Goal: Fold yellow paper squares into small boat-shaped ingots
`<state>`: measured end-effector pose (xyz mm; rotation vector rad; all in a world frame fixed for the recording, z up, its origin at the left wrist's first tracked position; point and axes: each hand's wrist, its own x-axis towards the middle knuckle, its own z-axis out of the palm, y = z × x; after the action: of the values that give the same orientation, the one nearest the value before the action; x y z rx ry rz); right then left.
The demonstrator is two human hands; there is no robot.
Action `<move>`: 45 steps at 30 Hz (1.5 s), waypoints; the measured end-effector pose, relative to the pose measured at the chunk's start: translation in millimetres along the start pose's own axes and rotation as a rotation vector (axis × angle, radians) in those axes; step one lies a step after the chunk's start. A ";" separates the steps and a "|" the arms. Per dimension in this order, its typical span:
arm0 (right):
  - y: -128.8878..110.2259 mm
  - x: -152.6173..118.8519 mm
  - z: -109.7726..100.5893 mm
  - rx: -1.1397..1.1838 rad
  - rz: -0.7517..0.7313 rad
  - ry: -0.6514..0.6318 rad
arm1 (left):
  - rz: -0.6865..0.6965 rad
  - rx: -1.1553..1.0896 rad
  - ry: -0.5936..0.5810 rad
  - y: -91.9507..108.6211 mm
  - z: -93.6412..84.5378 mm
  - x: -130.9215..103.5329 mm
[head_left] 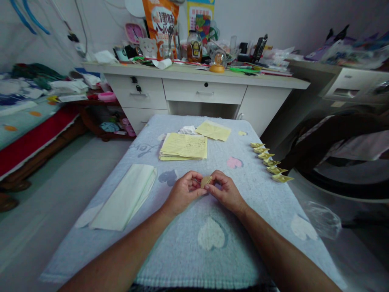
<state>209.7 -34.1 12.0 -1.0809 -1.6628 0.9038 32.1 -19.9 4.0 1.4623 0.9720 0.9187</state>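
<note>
Between both hands, over the middle of the cloth-covered table (pixel 182 251), is a small folded piece of yellowish paper (pixel 206 181). My left hand (pixel 186 190) pinches its left side, fingers curled. My right hand (pixel 225 191) grips the right side with thumb and fingertips. Beyond the hands lies a stack of yellow written sheets (pixel 184 147), with more yellow paper (pixel 214 130) behind it to the right. Several small folded yellow paper pieces (pixel 272 163) stand in a row near the table's right edge.
Folded pale green-white paper (pixel 124 196) lies on the left of the table. A crumpled white tissue (pixel 187 129) is behind the stack. A cluttered white desk (pixel 205 92) stands beyond, with a bed at left and a washing machine (pixel 352 87) at right.
</note>
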 end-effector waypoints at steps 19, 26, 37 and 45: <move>-8.2 -3.7 4.8 -0.141 -0.217 0.011 | -0.056 -0.289 0.059 2.9 3.7 4.4; -6.7 -4.7 4.6 -0.223 -0.301 -0.029 | -0.091 -0.479 0.010 7.1 -0.5 1.2; -7.4 -3.9 2.5 -0.112 -0.130 0.028 | -0.080 -0.352 0.043 4.9 1.1 3.6; -3.1 -1.0 2.7 0.015 0.049 -0.042 | -0.027 -0.116 0.015 3.9 3.4 0.7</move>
<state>206.6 -36.3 13.7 -1.1037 -1.6674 0.9756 35.9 -20.7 7.5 1.3435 0.9320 0.9512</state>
